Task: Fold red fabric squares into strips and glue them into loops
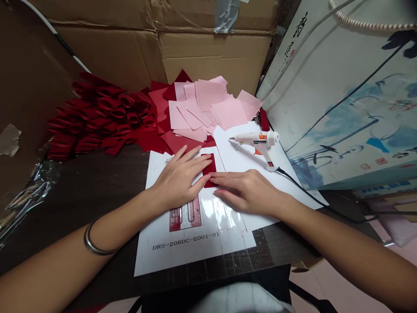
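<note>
My left hand [178, 180] and my right hand [246, 191] lie flat on a glossy laminated white sheet [195, 248] printed "DRS-206DC-E001-01". Their fingertips meet at a small dark red rectangular piece [210, 167], touching it from both sides, and neither hand visibly grips it. A white and orange hot glue gun [260, 145] lies on a white sheet [241, 152] just beyond my right hand. Beyond the hands spread loose pink squares [211, 104] over red ones, with a heap of folded red pieces [100, 115] to the left.
Cardboard boxes [163, 39] stand behind the table, and a painted panel [339, 104] rises on the right. The glue gun's black cord [312, 195] runs off to the right. Crumpled clear plastic [32, 191] lies at the dark table's left side.
</note>
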The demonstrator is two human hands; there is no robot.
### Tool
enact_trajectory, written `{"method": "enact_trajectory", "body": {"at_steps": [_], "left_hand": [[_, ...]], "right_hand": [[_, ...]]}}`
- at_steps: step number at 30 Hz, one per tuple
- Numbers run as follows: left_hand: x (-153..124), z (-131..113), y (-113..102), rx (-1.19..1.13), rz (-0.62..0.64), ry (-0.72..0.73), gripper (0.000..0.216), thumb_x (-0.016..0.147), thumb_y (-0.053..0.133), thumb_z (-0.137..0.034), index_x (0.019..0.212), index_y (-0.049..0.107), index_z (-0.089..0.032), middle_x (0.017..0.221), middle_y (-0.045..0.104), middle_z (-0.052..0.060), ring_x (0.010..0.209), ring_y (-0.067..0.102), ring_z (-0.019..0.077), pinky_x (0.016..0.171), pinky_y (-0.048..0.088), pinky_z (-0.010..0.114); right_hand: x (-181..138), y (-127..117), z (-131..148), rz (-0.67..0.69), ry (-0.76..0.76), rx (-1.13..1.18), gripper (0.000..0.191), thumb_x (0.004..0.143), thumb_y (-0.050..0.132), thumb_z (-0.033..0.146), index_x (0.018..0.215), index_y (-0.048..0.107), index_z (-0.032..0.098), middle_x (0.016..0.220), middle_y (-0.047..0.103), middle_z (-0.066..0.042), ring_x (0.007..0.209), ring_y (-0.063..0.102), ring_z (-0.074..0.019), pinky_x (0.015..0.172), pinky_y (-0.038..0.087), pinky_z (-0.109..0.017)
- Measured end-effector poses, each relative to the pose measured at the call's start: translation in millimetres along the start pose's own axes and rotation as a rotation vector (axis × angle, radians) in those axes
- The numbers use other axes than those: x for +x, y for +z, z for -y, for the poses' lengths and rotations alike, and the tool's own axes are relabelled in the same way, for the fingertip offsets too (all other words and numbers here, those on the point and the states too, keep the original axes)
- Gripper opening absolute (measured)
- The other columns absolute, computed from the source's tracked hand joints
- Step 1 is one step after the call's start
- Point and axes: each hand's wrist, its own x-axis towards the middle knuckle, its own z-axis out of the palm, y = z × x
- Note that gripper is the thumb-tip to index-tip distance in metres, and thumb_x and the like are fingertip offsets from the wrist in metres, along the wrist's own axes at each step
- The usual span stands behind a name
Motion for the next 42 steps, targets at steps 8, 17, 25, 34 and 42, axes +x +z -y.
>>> {"method": "enact_trajectory", "body": {"at_steps": [8,17,25,34,42], "left_hand": [[5,6,-4,-0.061,-0.148,-0.101,0.039,0.096,0.046,-0.034,0.125,0.061,-0.015,0.135,0.061,0.007,0.131,0.05,0.0251,0.117,0.032,0.049],[4,85,-56,0.193,-0.443,-0.448,0.037,0.09,0.054,-0.038,0.119,0.064,-0.017,0.125,0.065,0.007,0.116,0.057,0.0297,0.101,0.043,0.048],[18,112,-116,0.293,-0.579,-0.58,0.043,0.096,0.042,-0.047,0.129,0.056,-0.023,0.14,0.05,-0.004,0.131,0.037,0.0258,0.112,0.026,0.045],[60,147,-136,0.254,-0.073,-0.812,0.085,0.084,0.038,-0.078,0.139,0.049,-0.014,0.148,0.045,0.009,0.132,0.038,0.0375,0.11,0.024,0.06],[33,152,-100,0.271,0.019,-0.776,0.069,0.084,0.051,-0.067,0.138,0.053,-0.023,0.14,0.055,0.005,0.124,0.05,0.0378,0.101,0.039,0.064]], "right_hand": [[1,-5,-6,-0.15,-0.048,0.04,0.031,0.093,0.056,0.029,0.119,0.068,0.016,0.125,0.068,-0.007,0.116,0.065,-0.0194,0.098,0.055,-0.037],[2,1,-5,0.04,-0.033,-0.016,0.033,0.096,0.048,0.031,0.119,0.068,0.018,0.131,0.065,-0.004,0.112,0.067,-0.0213,0.086,0.059,-0.037],[4,0,-4,0.072,-0.016,0.005,0.032,0.096,0.047,0.029,0.118,0.069,0.018,0.132,0.064,-0.003,0.117,0.064,-0.0197,0.09,0.057,-0.037],[3,0,-6,0.077,-0.029,0.002,0.033,0.097,0.046,0.028,0.121,0.066,0.017,0.132,0.064,-0.003,0.117,0.064,-0.0203,0.092,0.056,-0.039],[4,-1,-5,0.084,-0.013,0.024,0.033,0.096,0.048,0.026,0.12,0.067,0.017,0.132,0.063,-0.004,0.118,0.064,-0.0211,0.092,0.057,-0.04]]}}
